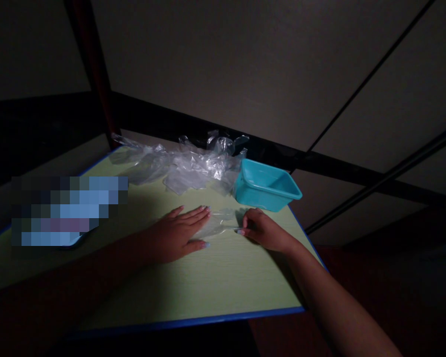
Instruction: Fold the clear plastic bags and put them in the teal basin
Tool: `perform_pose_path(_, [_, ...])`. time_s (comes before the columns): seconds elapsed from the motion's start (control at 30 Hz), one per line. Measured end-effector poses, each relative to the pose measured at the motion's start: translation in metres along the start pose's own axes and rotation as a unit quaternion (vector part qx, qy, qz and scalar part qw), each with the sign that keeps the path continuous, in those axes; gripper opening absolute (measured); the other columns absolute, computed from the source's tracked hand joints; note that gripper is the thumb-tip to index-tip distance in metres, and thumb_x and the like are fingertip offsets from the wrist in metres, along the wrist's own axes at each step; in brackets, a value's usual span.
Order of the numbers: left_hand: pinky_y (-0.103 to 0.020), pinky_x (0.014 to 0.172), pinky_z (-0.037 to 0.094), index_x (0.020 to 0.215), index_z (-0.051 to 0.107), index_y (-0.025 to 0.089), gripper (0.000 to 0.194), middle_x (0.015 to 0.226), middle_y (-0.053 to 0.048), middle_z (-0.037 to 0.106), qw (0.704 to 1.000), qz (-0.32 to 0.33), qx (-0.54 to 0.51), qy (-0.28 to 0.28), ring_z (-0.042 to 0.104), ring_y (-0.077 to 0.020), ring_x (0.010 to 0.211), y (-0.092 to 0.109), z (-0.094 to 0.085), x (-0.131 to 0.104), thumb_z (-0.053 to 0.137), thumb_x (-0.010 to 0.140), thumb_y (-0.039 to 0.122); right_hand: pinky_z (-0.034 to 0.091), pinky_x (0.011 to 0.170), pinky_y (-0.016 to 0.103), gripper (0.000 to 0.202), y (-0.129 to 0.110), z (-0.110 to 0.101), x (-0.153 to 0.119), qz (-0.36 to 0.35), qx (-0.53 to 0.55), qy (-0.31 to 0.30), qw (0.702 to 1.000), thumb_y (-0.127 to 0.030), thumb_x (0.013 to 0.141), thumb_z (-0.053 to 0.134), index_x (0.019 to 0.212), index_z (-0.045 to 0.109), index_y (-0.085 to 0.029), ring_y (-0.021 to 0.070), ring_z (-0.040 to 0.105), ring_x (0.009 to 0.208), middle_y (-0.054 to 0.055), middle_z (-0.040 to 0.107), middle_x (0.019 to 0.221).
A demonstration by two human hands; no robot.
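Observation:
My left hand (178, 230) lies flat, fingers spread, pressing on the left part of a small clear plastic bag (220, 224) on a pale green table (215, 282). My right hand (262, 229) pinches the right edge of that same bag with curled fingers. The bag is thin and see-through, hard to make out in the dim light. Just beyond my right hand stands a teal plastic tub (265, 184).
A heap of crumpled clear plastic bags (182, 166) lies at the far side of the table. A blurred-out blue object (69, 210) sits at the left. The table has a blue edge; its right corner is near the tub. Dark floor surrounds it.

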State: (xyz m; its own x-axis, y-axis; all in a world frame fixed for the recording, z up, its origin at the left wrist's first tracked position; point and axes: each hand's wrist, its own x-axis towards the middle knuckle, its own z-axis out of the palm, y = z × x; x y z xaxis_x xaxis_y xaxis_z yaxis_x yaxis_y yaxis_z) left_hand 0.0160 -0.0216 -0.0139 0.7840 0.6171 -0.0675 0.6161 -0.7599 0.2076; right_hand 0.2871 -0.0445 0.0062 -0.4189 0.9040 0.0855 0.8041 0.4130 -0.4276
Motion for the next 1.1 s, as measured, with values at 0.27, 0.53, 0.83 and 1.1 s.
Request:
perform_pose_path(0.27, [-0.043,0.111,0.013,0.146,0.017,0.022,0.066,0.152,-0.009,0.014,1.000,0.002,0.023,0.000,0.018,-0.0224,0.140,-0.001,0.000,0.001,0.027,0.091,0.056,0.040,0.066,0.026,0.022,0.002,0.004,0.003,0.018,0.298,0.072,0.952,-0.036,0.077,0.066,0.074,0.053,-0.018,0.0134,0.053,0.073,0.002,0.061,0.079])
perform_pose_path(0.53, [-0.043,0.110,0.012,0.146,0.018,0.023,0.065,0.152,-0.009,0.016,1.000,0.013,0.021,0.013,0.018,-0.0226,0.140,-0.003,0.004,0.002,0.025,0.091,0.057,0.026,0.034,0.018,0.027,0.010,0.011,0.006,0.092,0.465,0.079,0.877,-0.036,0.068,0.075,0.070,0.057,-0.016,0.0033,0.039,0.034,-0.005,0.057,0.056])
perform_pose_path(0.83, [-0.047,0.111,0.011,0.147,0.015,0.020,0.067,0.152,-0.009,0.011,1.000,-0.001,0.011,-0.013,0.014,-0.0231,0.140,0.000,0.000,0.001,0.027,0.091,0.055,0.052,0.059,0.024,0.039,0.002,0.004,0.006,0.180,0.564,0.075,0.802,-0.033,0.058,0.082,0.088,0.060,-0.019,0.0122,0.065,0.060,0.000,0.069,0.070])
perform_pose_path(1.1, [-0.050,0.110,0.012,0.147,0.015,0.020,0.066,0.152,-0.009,0.011,1.000,-0.002,0.003,-0.012,0.014,-0.0241,0.140,0.003,-0.003,0.001,0.029,0.092,0.053,0.045,0.059,0.025,0.032,0.011,0.012,0.009,0.086,0.405,0.097,0.905,-0.041,0.067,0.074,0.082,0.059,-0.017,0.0108,0.056,0.058,-0.002,0.059,0.063])
